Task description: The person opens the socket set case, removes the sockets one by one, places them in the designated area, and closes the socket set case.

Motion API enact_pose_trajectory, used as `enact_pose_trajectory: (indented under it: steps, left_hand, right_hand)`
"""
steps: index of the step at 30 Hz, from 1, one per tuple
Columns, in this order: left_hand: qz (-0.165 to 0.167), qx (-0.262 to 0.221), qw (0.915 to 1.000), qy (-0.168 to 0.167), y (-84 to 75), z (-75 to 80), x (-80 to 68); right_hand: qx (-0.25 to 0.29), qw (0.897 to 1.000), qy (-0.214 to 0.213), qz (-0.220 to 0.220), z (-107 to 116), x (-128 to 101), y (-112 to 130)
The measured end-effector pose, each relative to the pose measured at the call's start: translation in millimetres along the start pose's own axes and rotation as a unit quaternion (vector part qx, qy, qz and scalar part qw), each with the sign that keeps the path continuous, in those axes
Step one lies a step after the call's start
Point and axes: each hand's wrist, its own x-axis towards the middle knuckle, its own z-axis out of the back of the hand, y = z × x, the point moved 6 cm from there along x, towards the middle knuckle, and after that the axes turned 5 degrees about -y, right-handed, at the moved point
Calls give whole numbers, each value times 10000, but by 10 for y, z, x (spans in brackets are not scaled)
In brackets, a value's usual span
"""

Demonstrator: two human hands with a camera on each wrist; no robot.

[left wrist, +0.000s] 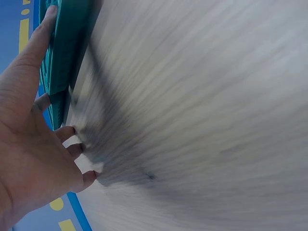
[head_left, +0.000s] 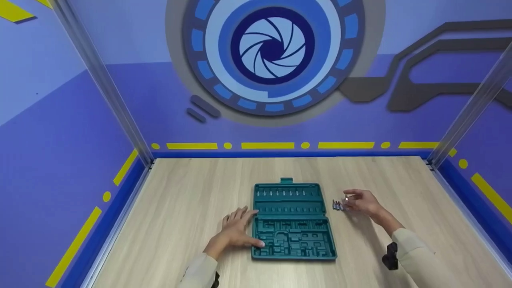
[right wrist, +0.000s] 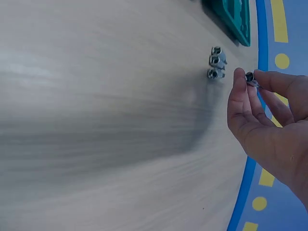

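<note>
Sockets, small and metallic, lie in a short row on the wooden table, just right of the teal tool tray and apart from its edge; the right wrist view shows three of them side by side with their open ends facing that camera. The right hand hovers just beside this row, on the side away from the tray, and pinches one more small socket between thumb and fingertips, lifted clear of the table. That held piece is short, and its long axis cannot be told with any certainty. From this grip the tray lies to the left, with the loose row of sockets between hand and tray, so the right hand is plainly the nearer one to both the loose pieces and the tray's right side. The left hand rests at the tray's left edge with fingers straight and spread on the table, thumb laid along the near left corner of the rim; it grips nothing. The tray's moulded recesses look empty, its long side running left to right.
</note>
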Motion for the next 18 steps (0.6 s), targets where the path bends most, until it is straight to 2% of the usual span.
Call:
enact_pose_trajectory:
  steps: [5, 9, 18]
  left_hand:
    - [22, -15, 10000, 20, 12, -9, 0]
    - [-9, -71, 10000, 50, 4, -10, 6]
    - [51, -97, 9999, 35, 26, 0, -1]
  right_hand:
    - [-268, 9995, -189, -2, 64, -22, -79]
    - [-262, 9993, -223, -160, 97, -39, -147]
    - [-642, 9975, -284, -42, 102, -55, -242]
